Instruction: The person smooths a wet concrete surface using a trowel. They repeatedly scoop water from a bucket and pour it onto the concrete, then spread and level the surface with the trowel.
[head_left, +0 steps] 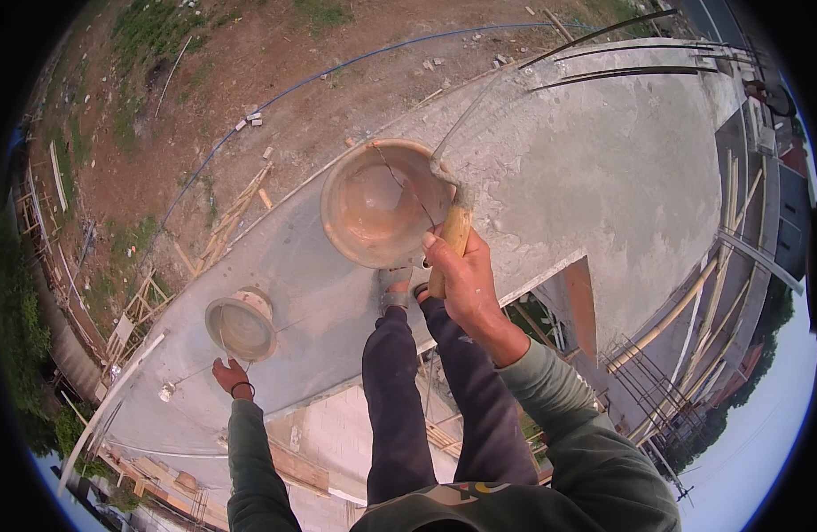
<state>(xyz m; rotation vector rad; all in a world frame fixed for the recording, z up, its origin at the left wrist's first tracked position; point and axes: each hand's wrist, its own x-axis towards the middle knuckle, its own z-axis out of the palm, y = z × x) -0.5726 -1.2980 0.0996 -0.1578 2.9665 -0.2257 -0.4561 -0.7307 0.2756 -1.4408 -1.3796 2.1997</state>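
Note:
My right hand is closed round the wooden handle of a trowel-like tool; its metal shank is crusted with grey cement, and its thin blade shows edge-on. Beside it, a round orange-brown bucket holds some cloudy water. The bucket's thin wire handle runs up to my right thumb and seems caught in the same grip. At the lower left, my left hand has bent fingers at the near edge of a smaller, cement-stained bucket. It appears to hold this bucket by its wire handle.
I stand on a raised, curved concrete slab with damp cement at the right. Rebar ends stick out at the far right. Beyond the edge lies bare earth with a blue hose. Bamboo poles stand below an opening.

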